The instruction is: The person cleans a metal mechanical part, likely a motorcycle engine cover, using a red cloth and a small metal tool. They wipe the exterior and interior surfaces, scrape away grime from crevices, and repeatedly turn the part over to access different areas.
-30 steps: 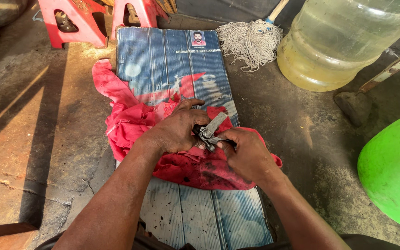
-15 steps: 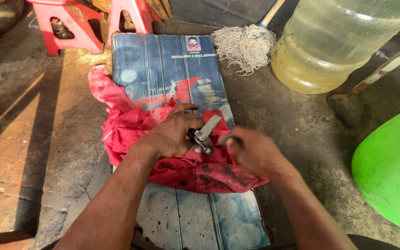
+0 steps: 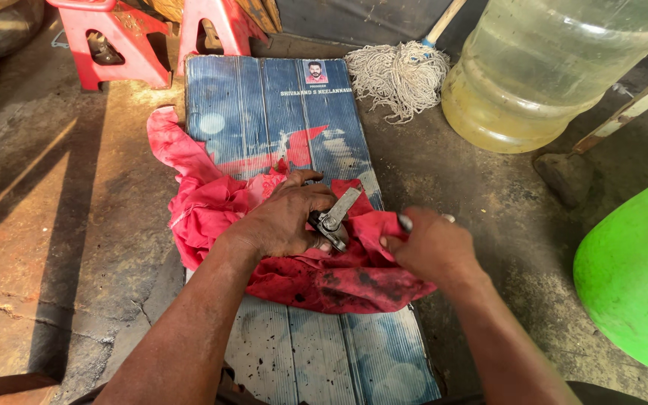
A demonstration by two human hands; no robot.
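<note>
My left hand (image 3: 283,219) presses down on a small grey metal part (image 3: 334,214) that lies on a crumpled red cloth (image 3: 211,202). The cloth is stained with dark grease and spreads over a blue corrugated plastic board (image 3: 264,105). My right hand (image 3: 429,244) is a short way to the right of the part, at the cloth's right edge, with its fingers closed around a small dark object (image 3: 405,222) that barely shows.
A large clear jug of yellowish liquid (image 3: 556,67) stands at the back right, with a white mop head (image 3: 399,71) beside it. Red plastic stools (image 3: 151,34) are at the back left. A green plastic seat (image 3: 635,277) is at the right. The floor is grimy concrete.
My right hand has let go of the metal part and pulled away to the right with a small dark piece. The left hand has stayed on the part.
</note>
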